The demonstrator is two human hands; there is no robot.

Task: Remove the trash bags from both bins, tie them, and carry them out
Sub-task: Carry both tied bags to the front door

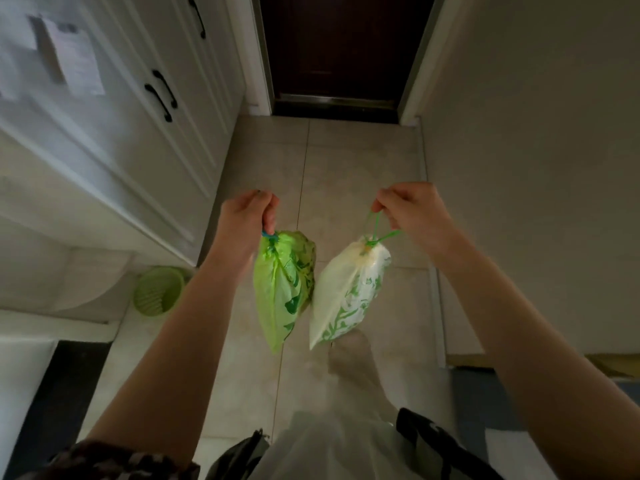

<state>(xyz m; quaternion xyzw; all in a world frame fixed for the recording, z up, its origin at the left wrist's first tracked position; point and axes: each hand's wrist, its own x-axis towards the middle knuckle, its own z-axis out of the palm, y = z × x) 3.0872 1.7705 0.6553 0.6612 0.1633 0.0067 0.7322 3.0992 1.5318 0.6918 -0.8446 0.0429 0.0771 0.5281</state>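
Note:
My left hand grips the blue drawstring of a tied green trash bag, which hangs below it over the tiled floor. My right hand pinches the green drawstring loop of a tied white trash bag with a green print. The two bags hang side by side, almost touching, at the middle of the view. A green bin stands on the floor at the left with no bag visible in it.
A dark closed door with a metal threshold lies straight ahead. White cabinets with black handles line the left side. A plain wall runs along the right. Beige floor tiles lead to the door. My bare foot is below the bags.

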